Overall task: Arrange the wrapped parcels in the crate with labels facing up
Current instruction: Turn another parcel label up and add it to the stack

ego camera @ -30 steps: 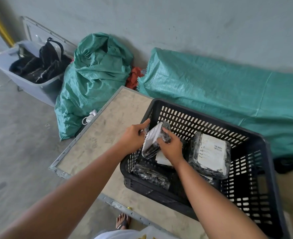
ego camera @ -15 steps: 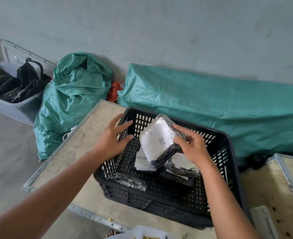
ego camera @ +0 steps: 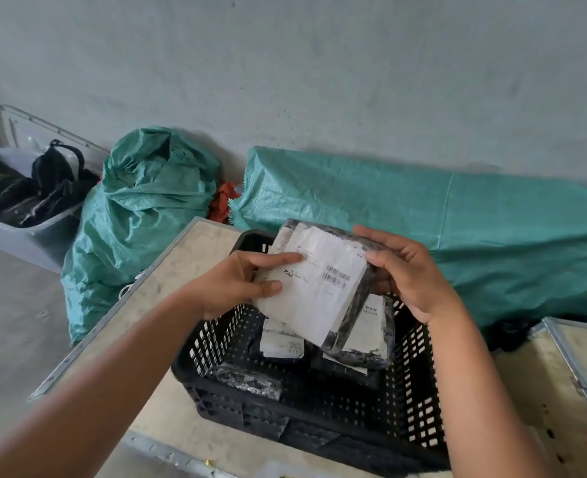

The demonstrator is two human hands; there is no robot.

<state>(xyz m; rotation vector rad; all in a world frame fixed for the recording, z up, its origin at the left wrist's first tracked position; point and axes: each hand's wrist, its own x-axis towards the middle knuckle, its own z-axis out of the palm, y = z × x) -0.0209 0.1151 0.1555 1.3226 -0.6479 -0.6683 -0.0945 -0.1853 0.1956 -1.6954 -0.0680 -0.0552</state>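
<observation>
While held above the crate (ego camera: 419, 401), the parcel (ego camera: 316, 288) shows its label to the camera.
Its long axis slopes from far left down to near right. Left hand (ego camera: 237, 284) and right hand (ego camera: 409, 274) clamp opposite edges; half a second ago only the right gripped it, label turned leftward.

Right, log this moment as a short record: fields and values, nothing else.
held parcel: wrapped parcel, white label facing up, above the crate
left hand: grips its left edge
right hand: grips its right edge
crate: black slotted crate on a board
inside crate: labelled parcels, one dark parcel with no label showing
</observation>
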